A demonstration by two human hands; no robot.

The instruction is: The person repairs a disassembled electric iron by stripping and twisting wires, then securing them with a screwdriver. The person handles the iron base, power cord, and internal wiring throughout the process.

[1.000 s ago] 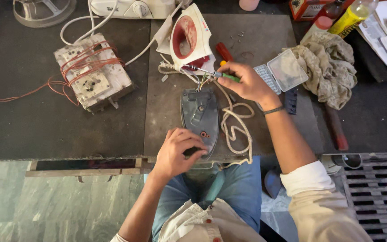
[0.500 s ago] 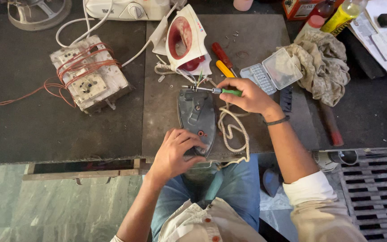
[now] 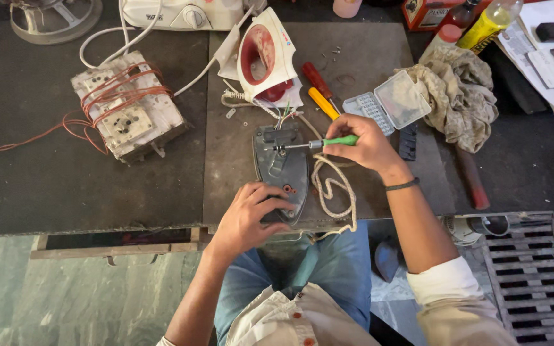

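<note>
The grey iron soleplate (image 3: pixel 281 168) lies flat on the dark workbench (image 3: pixel 97 186), its pointed end toward the person. It is the landmark for everything else here.

The right hand (image 3: pixel 361 142) is closed around the green-handled screwdriver (image 3: pixel 318 143). A second ago that hand was up beyond the soleplate, among the loose tools; half a second ago it was swinging in with the green handle. Now the shaft lies nearly level and its tip sits on the wide rear part of the soleplate, by the coloured wires (image 3: pixel 285 115). Judging from this, the reach for a tool is over and work on a screw at that spot is beginning.

The left hand (image 3: pixel 251 214) has stayed through all three pictures, fingers spread and pressed on the pointed near end of the soleplate, pinning it.

Just right of the soleplate coils a braided cord (image 3: pixel 333 187). Beyond the soleplate stands the red-and-white iron housing (image 3: pixel 265 61), with a red-handled screwdriver (image 3: pixel 317 79) and a yellow-handled screwdriver (image 3: pixel 323 103) lying to its right. Farther right of the soleplate are an open clear parts box (image 3: pixel 387 102) and a crumpled rag (image 3: pixel 460 96). Well left of the soleplate sits a white block wound with red wire (image 3: pixel 126 106).
</note>
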